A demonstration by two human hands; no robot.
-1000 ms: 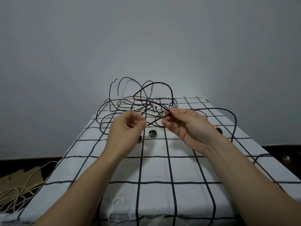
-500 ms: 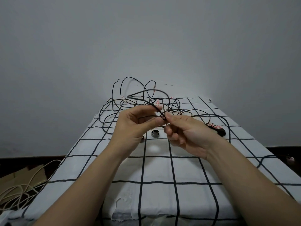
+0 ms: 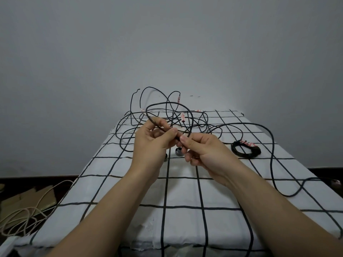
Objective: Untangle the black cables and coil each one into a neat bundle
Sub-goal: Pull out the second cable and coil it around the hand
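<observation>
Currently, in the head view, the left hand (image 3: 154,143) and right hand (image 3: 202,151) are both pinching one black cable (image 3: 193,123) above the desk (image 3: 185,191), each grip closing on the strand where a raised loop is crossing itself. By judgement, coiling of this cable is just beginning; one coiled bundle (image 3: 245,151) is already lying at right. The next move is calling for drawing slack out of the tangle (image 3: 130,115) at the far end without tightening it. A checked cloth (image 3: 222,193) is covering the desk, a grey wall (image 3: 167,43) is standing behind, and pale cords (image 3: 22,216) are lying on the floor at left.
</observation>
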